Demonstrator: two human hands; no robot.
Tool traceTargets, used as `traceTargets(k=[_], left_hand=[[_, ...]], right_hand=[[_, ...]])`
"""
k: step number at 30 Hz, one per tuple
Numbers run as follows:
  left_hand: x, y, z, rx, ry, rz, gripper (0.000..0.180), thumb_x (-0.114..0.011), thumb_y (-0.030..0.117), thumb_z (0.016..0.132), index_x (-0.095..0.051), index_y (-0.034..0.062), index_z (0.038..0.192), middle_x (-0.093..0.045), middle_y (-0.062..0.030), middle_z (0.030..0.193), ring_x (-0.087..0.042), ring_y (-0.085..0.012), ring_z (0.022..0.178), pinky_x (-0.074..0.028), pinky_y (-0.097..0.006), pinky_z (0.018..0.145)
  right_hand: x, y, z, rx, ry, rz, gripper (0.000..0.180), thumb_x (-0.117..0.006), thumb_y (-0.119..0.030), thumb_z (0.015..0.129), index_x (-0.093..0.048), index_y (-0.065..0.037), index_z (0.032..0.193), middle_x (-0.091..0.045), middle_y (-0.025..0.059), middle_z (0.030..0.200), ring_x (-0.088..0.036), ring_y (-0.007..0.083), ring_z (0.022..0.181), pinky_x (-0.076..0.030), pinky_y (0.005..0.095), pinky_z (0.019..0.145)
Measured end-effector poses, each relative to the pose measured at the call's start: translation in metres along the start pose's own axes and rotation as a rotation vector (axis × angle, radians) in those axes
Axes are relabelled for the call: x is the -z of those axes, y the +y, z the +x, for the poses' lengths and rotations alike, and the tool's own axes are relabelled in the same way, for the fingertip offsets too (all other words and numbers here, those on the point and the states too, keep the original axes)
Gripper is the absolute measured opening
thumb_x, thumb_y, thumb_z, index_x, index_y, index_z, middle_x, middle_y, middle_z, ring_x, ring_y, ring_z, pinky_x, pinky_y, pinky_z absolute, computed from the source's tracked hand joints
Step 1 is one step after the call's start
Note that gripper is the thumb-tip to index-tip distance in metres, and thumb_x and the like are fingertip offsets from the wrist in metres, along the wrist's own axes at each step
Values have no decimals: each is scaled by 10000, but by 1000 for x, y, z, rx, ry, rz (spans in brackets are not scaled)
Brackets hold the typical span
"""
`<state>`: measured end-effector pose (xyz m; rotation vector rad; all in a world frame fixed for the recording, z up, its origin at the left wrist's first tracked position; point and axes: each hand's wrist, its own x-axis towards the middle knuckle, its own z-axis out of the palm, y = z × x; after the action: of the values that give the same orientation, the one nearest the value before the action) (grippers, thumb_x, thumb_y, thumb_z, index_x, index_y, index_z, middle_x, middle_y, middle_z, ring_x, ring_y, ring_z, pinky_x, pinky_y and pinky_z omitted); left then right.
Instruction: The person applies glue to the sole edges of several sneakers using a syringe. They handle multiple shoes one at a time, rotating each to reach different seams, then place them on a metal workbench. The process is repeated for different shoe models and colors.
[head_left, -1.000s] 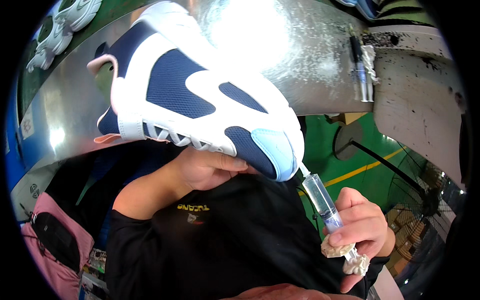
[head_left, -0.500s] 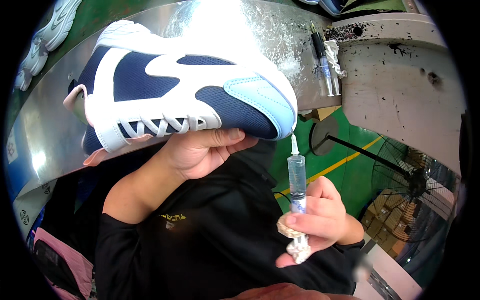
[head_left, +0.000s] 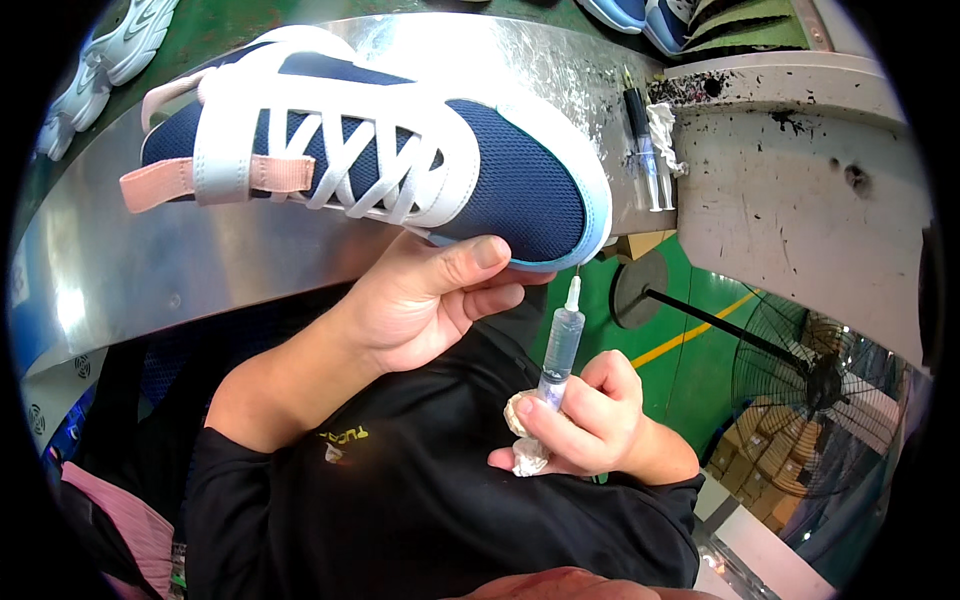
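A navy mesh sneaker (head_left: 527, 180) with white overlays, light blue edging, white laces and a pink tab is held above the metal worktop. My left hand (head_left: 440, 290) grips it from the near side at the forefoot, thumb on the upper and fingers going underneath. In my right hand (head_left: 580, 415) is a clear syringe (head_left: 563, 345) of transparent liquid, its plunger end wrapped in whitish material. The syringe points upward, its needle tip at the lower edge of the toe; whether it touches cannot be made out.
Across the metal worktop (head_left: 330, 255) lie a second, dark-capped syringe (head_left: 645, 145) and crumpled white tissue (head_left: 662, 140). A stained pale panel (head_left: 800, 200) borders the right. A black fan (head_left: 820, 385) stands on the green floor; more shoes (head_left: 100, 75) sit at far left.
The sneaker has rolled in my left hand, so its laces and top now face up instead of its side. My right hand and the syringe have shifted left and upward, tilting slightly.
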<state>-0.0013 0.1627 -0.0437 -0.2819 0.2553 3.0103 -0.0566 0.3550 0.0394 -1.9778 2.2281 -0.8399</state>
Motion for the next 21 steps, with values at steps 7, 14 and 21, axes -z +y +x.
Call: traceTargets(k=[7,14,21], left_hand=[[-6,-1,2,8,17,-22,380,-606,116,880,-501,10,1230,-609,-161,1139,-587,-309,1088,-559,-332,841],[10,13,-80,-45,97,-112,532,-612,-42,778,-446,23,1279,-566,-128,1203,-572,-252,1088,-461,-398,956],[16,67,-167,-353,447,304,693,-665,33,727,-321,-75,1318,-515,-197,1254,-530,-287,1163,-409,-396,1012]], right_hand=[[5,2,0,36,-31,-7,336,-744,-356,722,-652,-92,910,-461,-36,628,-306,127,494,-253,241,445],[-12,33,1,-21,115,-33,716,-759,-547,665,-460,-84,1121,-539,33,833,-463,214,691,-360,371,657],[-56,104,42,-101,238,40,721,-788,-521,582,-539,-77,1093,-540,60,876,-428,257,782,-377,370,692]])
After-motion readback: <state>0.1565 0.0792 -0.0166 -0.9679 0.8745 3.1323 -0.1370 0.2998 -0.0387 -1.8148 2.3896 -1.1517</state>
